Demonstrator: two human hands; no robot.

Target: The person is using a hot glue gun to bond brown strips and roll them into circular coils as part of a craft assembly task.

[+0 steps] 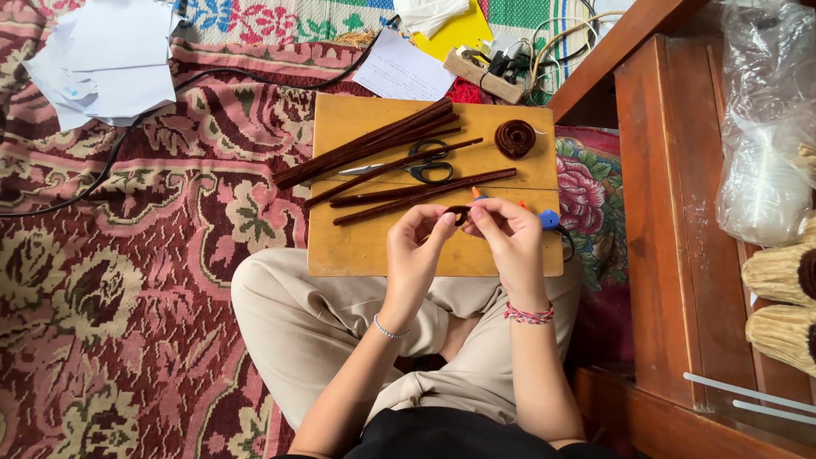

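Chenille stem (460, 212), dark brown, is pinched between both sets of fingertips just above the near edge of the wooden board (357, 246), and it looks like it's being curled into a small coil. Left hand (414, 251) is closed on one side of the little loop, thumb and forefinger doing the gripping, and the right hand (508, 238) is closed on the other side, fingers curved over it. So I'd call this the rolling stage, early on, since the coil in hand is still tiny.

There's a finished coil (515, 138) sitting at the far right corner of the board, way fatter, so my guess is the next bit needs steady tight winding while one hand keeps the centre from springing open.

Just beyond the hands lie a few loose brown stems (422, 194), then black-handled scissors (427, 163), then a whole bundle of stems (365, 144) angled across the far left of the board. Something blue (550, 219) pokes out right beside the right hand, maybe a glue gun, can't really tell.

Board rests on a patterned red rug (127, 255), with a pile of white papers (106, 55) off in the far left corner.
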